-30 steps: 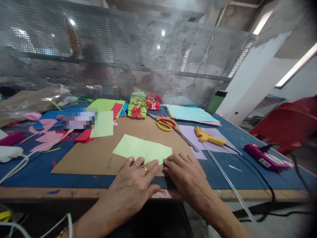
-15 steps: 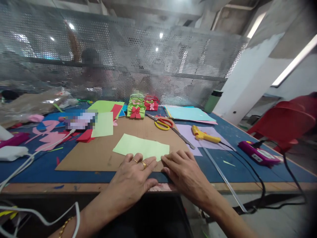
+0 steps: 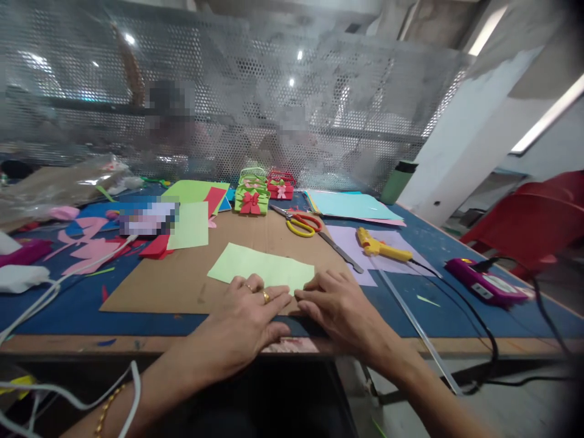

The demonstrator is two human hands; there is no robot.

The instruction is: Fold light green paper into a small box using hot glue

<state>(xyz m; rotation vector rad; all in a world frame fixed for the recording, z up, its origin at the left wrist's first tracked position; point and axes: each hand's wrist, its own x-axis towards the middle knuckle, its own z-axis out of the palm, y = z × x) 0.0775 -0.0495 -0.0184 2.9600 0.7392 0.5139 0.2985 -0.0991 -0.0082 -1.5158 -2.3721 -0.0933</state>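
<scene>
A light green sheet of paper (image 3: 264, 265) lies on a brown cardboard sheet (image 3: 155, 286) in front of me. My left hand (image 3: 255, 310) rests palm down on its near edge, fingers stretched flat and the thumb apart. At the paper's near right corner is my right hand (image 3: 335, 304), fingers bent and close together with the thumb drawn in beneath, closed on the edge. Both hands' fingertips nearly meet, and they hide the paper's near edge. Beyond the paper lie scissors (image 3: 305, 226) with red and yellow handles and a grey metal blade (image 3: 340, 249).
A yellow glue gun (image 3: 383, 248) lies on purple paper at right, beside a purple power box (image 3: 486, 281). Small green paper bags (image 3: 252, 198) and a red one (image 3: 281, 187) stand behind. Left are a phone (image 3: 149, 219), paper scraps and white cables. A green bottle (image 3: 399, 182) stands far right.
My right hand's fingers have curled in more and shifted slightly at the paper's near right corner. My left hand stays nearly in place. The view has tilted a little.
</scene>
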